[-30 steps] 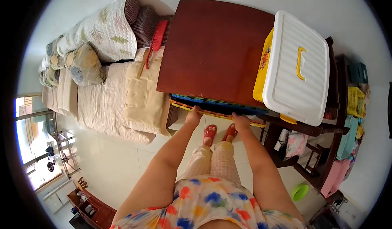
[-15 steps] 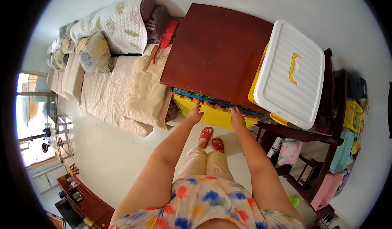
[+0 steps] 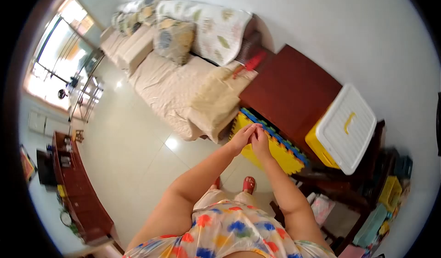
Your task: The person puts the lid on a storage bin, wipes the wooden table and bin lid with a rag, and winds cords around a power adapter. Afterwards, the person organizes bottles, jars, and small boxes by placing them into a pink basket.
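Note:
My left hand [image 3: 242, 137] and my right hand [image 3: 260, 140] meet in front of me, their closed fingers pressed against each other. No object shows in either one, though the inner fingers are partly hidden. Just beyond and below them stand interlocking foam mats [image 3: 280, 156], yellow in front with blue and green edges behind. They lean on edge against the side of a dark red-brown table [image 3: 294, 85]. Both hands look apart from the mats.
A yellow storage box with a white lid [image 3: 347, 129] sits at the table's right end. Left of the table is a covered sofa [image 3: 167, 85] with a red brush [image 3: 254, 61]. Plastic baskets [image 3: 390, 192] stand at right. Tiled floor [image 3: 133, 143] stretches left.
Both hands have come off the top edge of the foam mats and joined together. The view has turned left, so the sofa and table appear farther right and tilted.

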Demonstrator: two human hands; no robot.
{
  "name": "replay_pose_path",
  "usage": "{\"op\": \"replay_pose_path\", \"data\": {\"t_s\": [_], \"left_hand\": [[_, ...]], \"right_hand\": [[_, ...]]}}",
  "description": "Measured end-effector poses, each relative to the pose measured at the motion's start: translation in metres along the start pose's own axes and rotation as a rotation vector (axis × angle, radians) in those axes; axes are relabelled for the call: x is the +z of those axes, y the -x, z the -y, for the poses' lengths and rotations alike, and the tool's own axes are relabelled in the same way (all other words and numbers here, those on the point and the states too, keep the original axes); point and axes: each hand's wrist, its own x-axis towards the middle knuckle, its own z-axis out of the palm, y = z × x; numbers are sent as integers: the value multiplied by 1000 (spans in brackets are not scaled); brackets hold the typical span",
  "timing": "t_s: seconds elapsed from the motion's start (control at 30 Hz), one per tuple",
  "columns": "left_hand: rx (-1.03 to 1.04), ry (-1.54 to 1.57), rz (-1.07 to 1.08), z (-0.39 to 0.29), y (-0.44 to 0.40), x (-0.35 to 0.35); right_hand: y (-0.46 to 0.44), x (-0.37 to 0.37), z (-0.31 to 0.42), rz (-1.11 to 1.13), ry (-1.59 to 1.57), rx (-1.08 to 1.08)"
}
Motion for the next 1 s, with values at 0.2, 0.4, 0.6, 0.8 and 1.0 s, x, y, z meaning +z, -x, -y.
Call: {"op": "replay_pose_path", "data": {"t_s": [0.2, 0.4, 0.6, 0.8, 1.0], "left_hand": [[74, 172, -172, -83, 107, -106], [204, 154, -370, -97, 234, -326], [279, 116, -578, -150, 415, -469], [371, 148, -759, -165, 505, -602], [456, 175, -864, -172, 533, -764]], "right_hand": [[-17, 146, 88, 209, 81, -140], [1, 379, 149, 611, 54, -151], [55, 589, 228, 1015, -34, -88], [70, 748, 269, 1180, 53, -125], [41, 917, 260, 1353, 63, -215]]}}
